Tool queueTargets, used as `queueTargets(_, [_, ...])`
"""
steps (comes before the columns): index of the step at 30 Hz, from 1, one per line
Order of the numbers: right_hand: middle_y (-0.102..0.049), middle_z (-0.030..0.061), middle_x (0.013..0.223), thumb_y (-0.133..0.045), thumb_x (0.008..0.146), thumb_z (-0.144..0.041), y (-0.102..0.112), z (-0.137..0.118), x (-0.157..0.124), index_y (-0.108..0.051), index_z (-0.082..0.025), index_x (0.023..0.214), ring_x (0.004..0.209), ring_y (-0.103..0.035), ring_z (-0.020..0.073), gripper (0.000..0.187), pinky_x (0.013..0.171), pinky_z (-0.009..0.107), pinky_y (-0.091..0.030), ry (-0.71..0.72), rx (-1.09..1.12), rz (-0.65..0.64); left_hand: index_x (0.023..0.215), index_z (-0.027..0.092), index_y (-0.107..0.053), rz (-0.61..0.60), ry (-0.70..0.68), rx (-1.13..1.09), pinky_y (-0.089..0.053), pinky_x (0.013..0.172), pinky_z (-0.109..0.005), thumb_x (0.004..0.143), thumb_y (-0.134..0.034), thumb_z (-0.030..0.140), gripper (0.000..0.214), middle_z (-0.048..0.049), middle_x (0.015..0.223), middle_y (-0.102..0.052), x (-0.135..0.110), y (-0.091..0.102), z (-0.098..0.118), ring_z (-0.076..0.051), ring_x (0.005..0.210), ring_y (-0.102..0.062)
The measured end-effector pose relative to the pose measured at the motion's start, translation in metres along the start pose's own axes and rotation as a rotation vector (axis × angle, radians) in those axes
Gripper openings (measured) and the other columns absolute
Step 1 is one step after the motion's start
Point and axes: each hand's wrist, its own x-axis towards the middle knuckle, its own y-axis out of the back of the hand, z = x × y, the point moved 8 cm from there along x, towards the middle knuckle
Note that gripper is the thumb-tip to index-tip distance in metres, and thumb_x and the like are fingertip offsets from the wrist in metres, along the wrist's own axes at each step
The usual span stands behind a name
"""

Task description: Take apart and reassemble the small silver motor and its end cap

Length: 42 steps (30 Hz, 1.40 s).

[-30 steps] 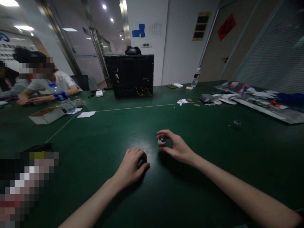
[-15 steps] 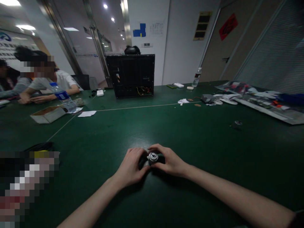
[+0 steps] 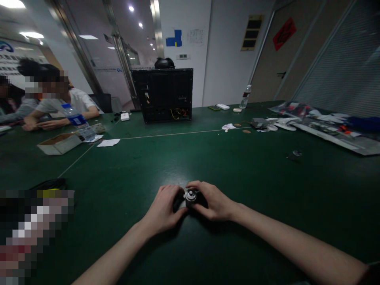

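Observation:
Both my hands meet on the green table (image 3: 208, 158) just in front of me. My left hand (image 3: 163, 208) is curled around a small dark part (image 3: 178, 202) that is mostly hidden under its fingers. My right hand (image 3: 212, 200) pinches a small round silver metal piece (image 3: 190, 194) and holds it against the dark part, between the two hands. The fingers of both hands are closed around these parts.
A black open computer case (image 3: 163, 95) stands at the far middle. A cardboard box (image 3: 59, 143) and a water bottle (image 3: 78, 122) lie far left near a seated person (image 3: 59, 105). Bags and small parts (image 3: 320, 122) spread along the right; a small round piece (image 3: 297, 153) lies alone.
My right hand carried the silver piece from farther out on the table back to my left hand and now holds it against the dark part. The left hand has barely moved.

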Motion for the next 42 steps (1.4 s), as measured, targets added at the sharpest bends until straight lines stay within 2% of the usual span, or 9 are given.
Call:
queueTargets(7, [-0.058, 0.0071, 0.104, -0.058, 0.081, -0.023, -0.004, 0.003, 0.0, -0.04, -0.019, 0.122, 0.087, -0.055, 0.0169, 0.045, 0.079, 0.031, -0.042, 0.027, -0.034, 0.016, 0.101, 0.02, -0.054, 0.013, -0.013, -0.007, -0.04, 0.085, -0.038, 0.075, -0.062, 0.029, 0.028, -0.0063, 0.095, -0.061, -0.001, 0.0, 0.0, -0.024, 0.089, -0.055])
queueTargets(12, [-0.058, 0.0062, 0.1, -0.057, 0.084, -0.025, -0.006, 0.009, 0.001, -0.04, -0.02, 0.119, 0.083, -0.054, 0.0155, 0.039, 0.075, 0.03, -0.043, 0.008, -0.047, 0.021, 0.098, 0.019, -0.055, -0.004, -0.001, 0.002, -0.042, 0.081, -0.037, 0.075, -0.065, 0.031, 0.028, -0.0056, 0.092, -0.061, 0.0, -0.001, -0.001, -0.024, 0.087, -0.054])
queueTargets(35, [-0.058, 0.0078, 0.109, -0.056, 0.085, -0.027, -0.008, 0.012, 0.004, -0.041, -0.02, 0.125, 0.091, -0.055, 0.0163, 0.044, 0.082, 0.031, -0.044, -0.066, 0.09, 0.015, 0.101, 0.02, -0.054, -0.031, 0.001, -0.012, -0.041, 0.086, -0.039, 0.076, -0.065, 0.03, 0.029, -0.006, 0.098, -0.061, 0.0, -0.001, 0.001, -0.025, 0.093, -0.055])
queueTargets(38, [-0.057, 0.0093, 0.113, -0.058, 0.083, -0.029, -0.008, 0.013, 0.004, -0.039, -0.019, 0.128, 0.096, -0.055, 0.0178, 0.05, 0.085, 0.033, -0.044, -0.061, 0.11, 0.011, 0.101, 0.02, -0.054, -0.034, -0.002, -0.016, -0.041, 0.086, -0.04, 0.077, -0.065, 0.03, 0.028, -0.0065, 0.1, -0.061, 0.0, -0.001, 0.001, -0.025, 0.094, -0.054])
queueTargets(42, [-0.052, 0.0113, 0.122, -0.067, 0.074, -0.032, -0.007, 0.012, 0.004, -0.034, -0.018, 0.134, 0.106, -0.053, 0.0208, 0.07, 0.092, 0.036, -0.042, -0.03, 0.163, -0.011, 0.101, 0.019, -0.054, -0.025, -0.014, -0.015, -0.041, 0.086, -0.04, 0.082, -0.059, 0.033, 0.024, -0.0072, 0.099, -0.061, -0.001, -0.001, 0.001, -0.025, 0.093, -0.055])
